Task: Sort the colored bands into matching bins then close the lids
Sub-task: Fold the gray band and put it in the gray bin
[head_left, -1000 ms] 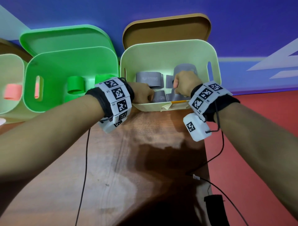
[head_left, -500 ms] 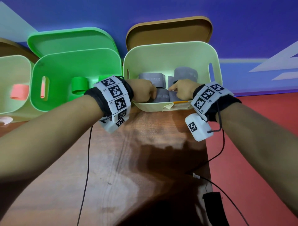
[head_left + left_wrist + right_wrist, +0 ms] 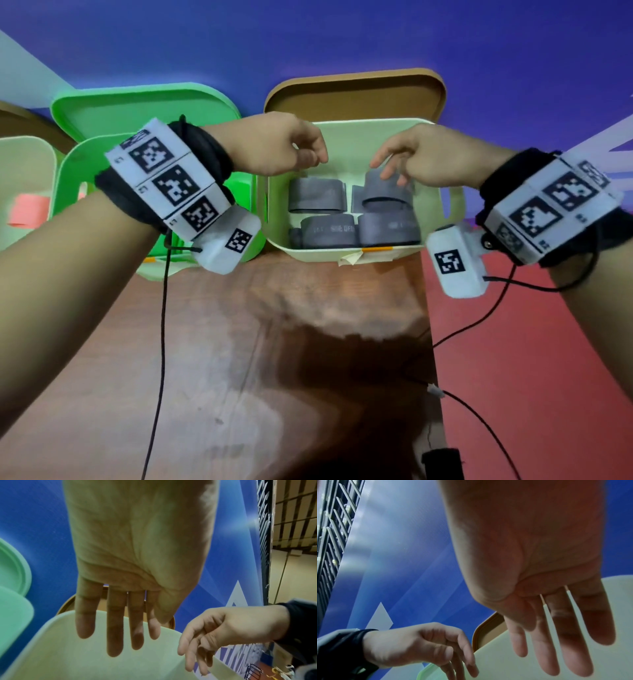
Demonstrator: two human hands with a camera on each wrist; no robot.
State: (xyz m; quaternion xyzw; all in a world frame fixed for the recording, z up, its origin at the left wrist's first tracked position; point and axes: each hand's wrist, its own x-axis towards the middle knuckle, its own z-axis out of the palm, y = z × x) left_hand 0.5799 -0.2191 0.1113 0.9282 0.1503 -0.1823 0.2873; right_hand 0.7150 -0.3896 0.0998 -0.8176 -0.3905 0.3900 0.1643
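— What sits on the bench (image 3: 212, 342), biggest things first?

— Three bins in view. The pale bin (image 3: 346, 150) in the middle stands with its tan lid (image 3: 356, 96) tipped up behind it. To its left is a green bin (image 3: 72, 181) with its green lid (image 3: 144, 109) also raised, and at the far left edge a second pale bin (image 3: 24, 161), only partly in frame.

— And the bands?

— Four grey bands (image 3: 317, 195) plainly lie in the middle bin — two at the back, two at the front, packed side by side. A sliver of grey at the front left may be a fifth; I cannot tell. One pink band (image 3: 29, 212) shows in the far-left bin. The green bin's contents are hidden behind the left wrist.

— The hands?

— Two, both empty. The left hand (image 3: 274, 147) hangs above the middle bin's left side, fingers loosely extended in the wrist view. The right hand (image 3: 424, 157) hangs above the right side, fingers spread and relaxed, just over the back right grey band. They are near each other but apart, touching nothing.
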